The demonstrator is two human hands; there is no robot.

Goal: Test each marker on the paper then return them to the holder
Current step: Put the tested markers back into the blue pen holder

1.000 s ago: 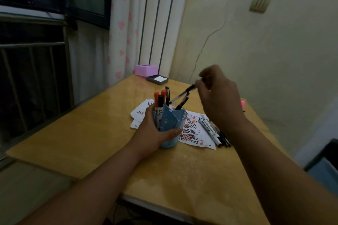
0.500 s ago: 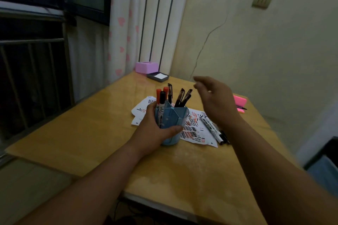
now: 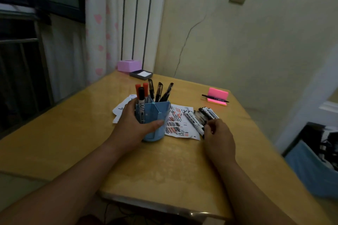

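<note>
Two bare forearms reach in from the near edge of the table (image 3: 182,179). The right hand (image 3: 220,139) rests knuckles up on the wood, near the right edge, its fingers (image 3: 210,126) curled down over the near ends of the loose markers (image 3: 201,118). Whether they grip one yet cannot be told; the tips are hidden under the hand. These markers, white barrels with black caps, lie side by side in a row, running from the fingers away toward the far right, partly over the right edge of the paper (image 3: 180,124).

The left hand (image 3: 134,124) wraps around the blue holder (image 3: 157,120), thumb across its near face and fingers around the left side. The holder stands upright at mid-table on the paper, which shows red and black strokes. In it stand two red-capped markers (image 3: 141,88), one black-capped marker (image 3: 141,104) at the front left compartment, and three dark pens (image 3: 161,90) leaning toward the right.

Farther, near the right edge, a pink pad (image 3: 218,97) carries a black pen (image 3: 214,98) across it. At the far corner sit a dark tray (image 3: 140,74) and a pink box (image 3: 129,65) against the curtain (image 3: 102,23).
</note>
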